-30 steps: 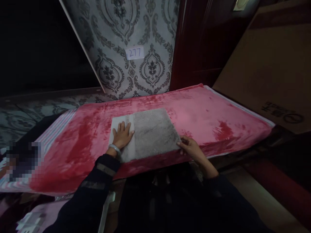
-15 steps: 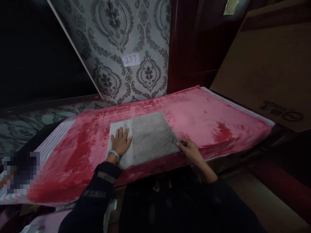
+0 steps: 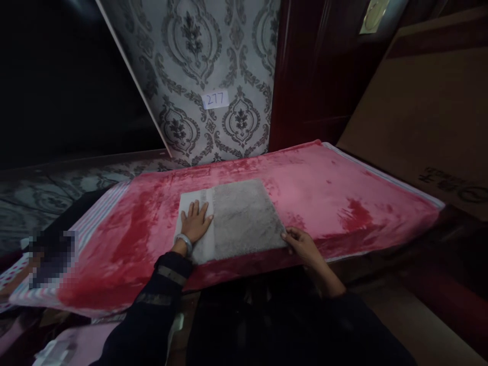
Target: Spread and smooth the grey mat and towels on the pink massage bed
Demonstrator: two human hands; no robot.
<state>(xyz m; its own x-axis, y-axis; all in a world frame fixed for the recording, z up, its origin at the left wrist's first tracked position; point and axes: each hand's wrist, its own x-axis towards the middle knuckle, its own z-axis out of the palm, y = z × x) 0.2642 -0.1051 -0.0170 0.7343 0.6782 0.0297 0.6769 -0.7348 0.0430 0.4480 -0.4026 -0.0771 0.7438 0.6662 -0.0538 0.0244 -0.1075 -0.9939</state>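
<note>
A grey plush cloth [image 3: 244,218] with a paler, smoother band along its left side lies flat on a red and pink velvety cover [image 3: 324,193]. My left hand [image 3: 196,222] rests palm down on the pale band, fingers spread, with a bangle at the wrist. At the cloth's near right corner, my right hand [image 3: 301,243] pinches the edge between thumb and fingers. Both sleeves are dark.
A large cardboard box [image 3: 427,107] leans at the right. Behind stand patterned wallpaper with a paper label [image 3: 215,99] reading 277, and a dark red door [image 3: 305,76]. A big black panel [image 3: 64,86] fills the upper left. A blurred-out patch [image 3: 53,259] is at the left.
The view has shifted slightly, so the whole scene sits a little further right. Both hands keep their places on the grey plush cloth.
</note>
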